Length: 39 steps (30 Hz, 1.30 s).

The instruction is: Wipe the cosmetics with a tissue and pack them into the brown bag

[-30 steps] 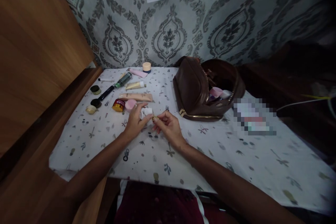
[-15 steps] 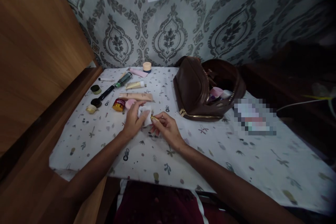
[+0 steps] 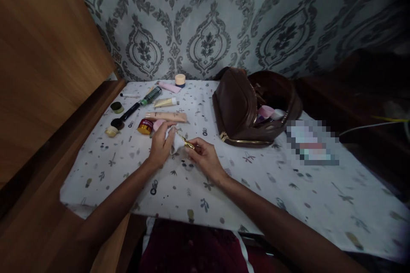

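Note:
My left hand [image 3: 161,144] is closed on a white cloth [image 3: 178,143], in front of the peach tube [image 3: 166,116] and beside a round pink item [image 3: 158,125]. A thin gold tool [image 3: 188,144] is pinched in my right hand [image 3: 204,156], its tip pointing up and left over the cloth. Whether the tip touches the cloth is too small to tell. The red and gold jar [image 3: 145,126] stands left of my left hand.
Farther back lie a yellow tube [image 3: 165,102], a green bottle [image 3: 151,95], a pink tube [image 3: 169,87], a jar [image 3: 180,80] and a black brush [image 3: 130,112]. An open brown bag [image 3: 233,102] stands right of them. A wooden panel [image 3: 48,51] rises at the left.
More of the gold tool now shows between my hands, and my right hand has drawn slightly away from my left. The cloth hangs lower from my left fingers.

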Each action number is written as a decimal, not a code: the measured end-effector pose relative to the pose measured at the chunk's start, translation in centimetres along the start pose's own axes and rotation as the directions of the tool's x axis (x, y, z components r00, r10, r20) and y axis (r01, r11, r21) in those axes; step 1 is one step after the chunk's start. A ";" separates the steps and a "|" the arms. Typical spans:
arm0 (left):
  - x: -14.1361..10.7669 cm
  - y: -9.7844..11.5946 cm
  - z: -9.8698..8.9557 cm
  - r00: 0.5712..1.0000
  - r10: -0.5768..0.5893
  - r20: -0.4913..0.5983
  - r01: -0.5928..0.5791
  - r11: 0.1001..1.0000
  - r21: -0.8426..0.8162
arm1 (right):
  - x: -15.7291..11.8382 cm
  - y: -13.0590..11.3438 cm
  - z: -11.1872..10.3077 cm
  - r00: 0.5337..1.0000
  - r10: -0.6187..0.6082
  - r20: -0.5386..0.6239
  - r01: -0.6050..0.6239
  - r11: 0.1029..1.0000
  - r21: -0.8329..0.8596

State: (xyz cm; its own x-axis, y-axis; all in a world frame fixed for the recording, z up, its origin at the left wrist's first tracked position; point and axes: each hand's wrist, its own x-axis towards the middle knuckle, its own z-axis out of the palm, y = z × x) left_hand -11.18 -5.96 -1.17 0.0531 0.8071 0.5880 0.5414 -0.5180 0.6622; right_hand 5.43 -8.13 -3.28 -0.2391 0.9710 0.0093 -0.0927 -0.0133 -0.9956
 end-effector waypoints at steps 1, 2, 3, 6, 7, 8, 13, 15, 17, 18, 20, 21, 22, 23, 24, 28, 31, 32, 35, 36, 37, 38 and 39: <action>0.0 0.0 0.0 0.999 0.033 0.023 -0.033 0.999 0.006 | 0.0 -0.1 -0.1 0.999 0.028 0.020 -0.028 0.999 0.018; -0.1 0.0 0.0 0.996 0.068 0.055 -0.069 0.998 0.015 | 0.0 -0.2 -0.1 0.997 0.060 0.047 -0.062 0.997 0.044; -0.1 0.0 0.1 0.991 0.095 0.089 -0.098 0.995 0.026 | 0.0 -0.2 -0.1 0.993 0.090 0.074 -0.096 0.993 0.074; -0.2 0.1 0.1 0.990 0.100 0.096 -0.105 0.994 0.041 | 0.1 -0.2 0.0 0.981 0.155 0.117 -0.173 0.971 0.166; -0.2 0.2 0.1 0.994 0.084 0.068 -0.087 0.996 0.035 | 0.1 -0.1 0.0 0.979 0.164 0.125 -0.184 0.966 0.179; -0.2 0.2 0.1 0.997 0.062 0.036 -0.063 0.998 0.028 | 0.1 -0.1 0.1 0.978 0.162 0.128 -0.184 0.966 0.183; 0.1 0.0 -0.1 0.999 -0.050 -0.013 0.050 0.999 0.017 | 0.0 -0.2 0.4 0.994 0.066 0.088 -0.082 0.980 0.183; 0.2 -0.1 -0.2 0.999 -0.050 0.001 0.050 0.999 0.006 | -0.1 -0.4 0.4 0.995 0.057 0.085 -0.072 0.977 0.199; 0.2 -0.2 -0.2 0.998 0.005 0.058 -0.004 1.000 -0.006 | -0.1 -0.6 0.3 0.990 0.093 0.105 -0.117 0.962 0.248; 0.2 -0.2 -0.2 0.995 0.038 0.095 -0.038 0.999 -0.006 | -0.1 -0.7 0.2 0.985 0.125 0.121 -0.155 0.945 0.287; 0.2 -0.2 -0.2 0.986 0.081 0.143 -0.082 0.997 0.008 | 0.0 -0.8 0.1 0.968 0.198 0.157 -0.244 0.895 0.373; 0.1 -0.2 -0.2 0.986 0.083 0.144 -0.087 0.996 0.021 | 0.1 -0.8 0.0 0.959 0.229 0.167 -0.279 0.867 0.413; 0.1 -0.1 -0.3 0.988 0.076 0.133 -0.081 0.996 0.034 | 0.2 -0.8 0.0 0.953 0.253 0.169 -0.303 0.842 0.446; 0.0 0.0 -0.3 0.991 0.065 0.116 -0.070 0.997 0.042 | 0.2 -0.8 0.0 0.949 0.269 0.164 -0.315 0.824 0.470; 0.0 0.0 -0.3 0.993 0.051 0.102 -0.056 0.997 0.045 | 0.3 -0.8 0.0 0.950 0.275 0.152 -0.313 0.817 0.484; -0.2 0.7 -0.4 0.996 -0.032 0.079 0.034 0.999 -0.017 | 0.1 -1.3 -0.2 0.981 0.187 0.052 -0.190 0.870 0.454; -0.1 1.3 -0.3 0.990 -0.129 0.063 0.135 0.985 -0.108 | -0.6 -2.7 -1.5 0.998 0.059 -0.014 -0.050 0.937 0.345; 0.1 1.6 -0.2 0.988 -0.138 0.070 0.145 0.983 -0.115 | -1.0 -3.3 -2.3 0.999 0.016 -0.030 -0.006 0.955 0.298; 1.5 3.1 0.1 0.991 -0.026 0.129 0.035 0.997 -0.069 | -2.6 -5.1 -5.2 0.994 -0.095 -0.061 0.103 0.985 0.138; 2.3 3.8 0.3 0.986 0.045 0.162 -0.038 0.998 -0.049 | -3.2 -5.5 -6.2 0.990 -0.123 -0.073 0.129 0.989 0.075; 3.2 4.6 0.6 0.973 0.125 0.195 -0.119 0.992 -0.038 | -3.8 -5.8 -7.3 0.985 -0.147 -0.089 0.148 0.989 0.005; 4.2 5.6 1.0 0.951 0.206 0.231 -0.204 0.978 -0.030 | -4.3 -6.0 -8.3 0.980 -0.169 -0.107 0.162 0.984 -0.071; 5.4 6.6 1.6 0.922 0.283 0.265 -0.287 0.958 -0.023 | -4.8 -6.1 -9.3 0.974 -0.189 -0.122 0.171 0.975 -0.144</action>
State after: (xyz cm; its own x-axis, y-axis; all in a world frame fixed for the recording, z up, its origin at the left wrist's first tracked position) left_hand -5.96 -4.58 5.60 0.4246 0.6728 0.6058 0.4841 -0.7342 0.4760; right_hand 16.09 -10.50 1.85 -0.0971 0.9778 0.1857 0.0081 0.1873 -0.9823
